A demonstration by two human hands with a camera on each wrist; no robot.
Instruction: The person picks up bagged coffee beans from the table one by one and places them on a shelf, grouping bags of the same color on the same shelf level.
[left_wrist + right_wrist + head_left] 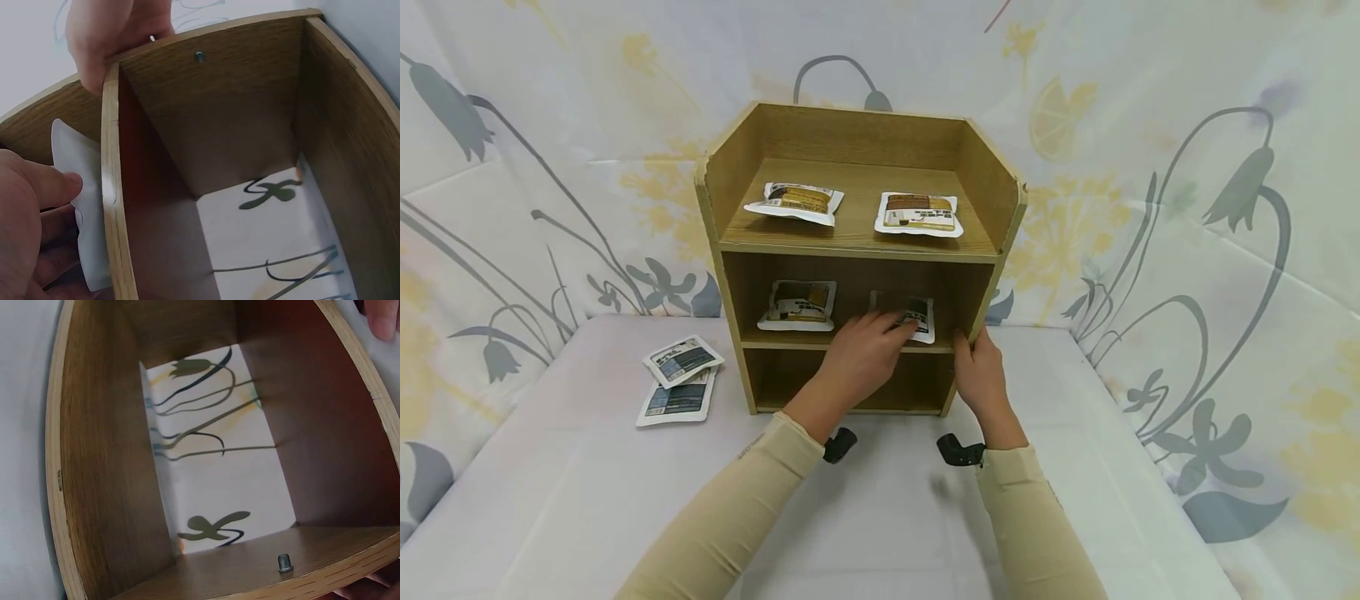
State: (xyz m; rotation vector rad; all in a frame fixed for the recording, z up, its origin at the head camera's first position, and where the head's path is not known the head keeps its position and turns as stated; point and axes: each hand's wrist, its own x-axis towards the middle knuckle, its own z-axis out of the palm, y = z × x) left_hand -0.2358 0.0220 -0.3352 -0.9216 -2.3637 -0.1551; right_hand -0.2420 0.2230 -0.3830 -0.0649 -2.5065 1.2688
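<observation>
A white-covered table (865, 517) is seen in front of a backdrop cloth printed with grey and yellow flowers (1187, 208). A small wooden shelf unit (730, 175) is stood at the back of the table. Two snack packets (796, 202) are laid on its top shelf, one more (799, 303) on the left of the middle shelf, and two packets (679, 379) are left on the table well to the left.

The packet (919, 317) on the right of the middle shelf is being pinched by the left hand (861, 354), fingertips curled onto its front edge. The shelf's right front post is gripped by the right hand (979, 373), fingers wrapped round the edge, just beside that packet.
</observation>
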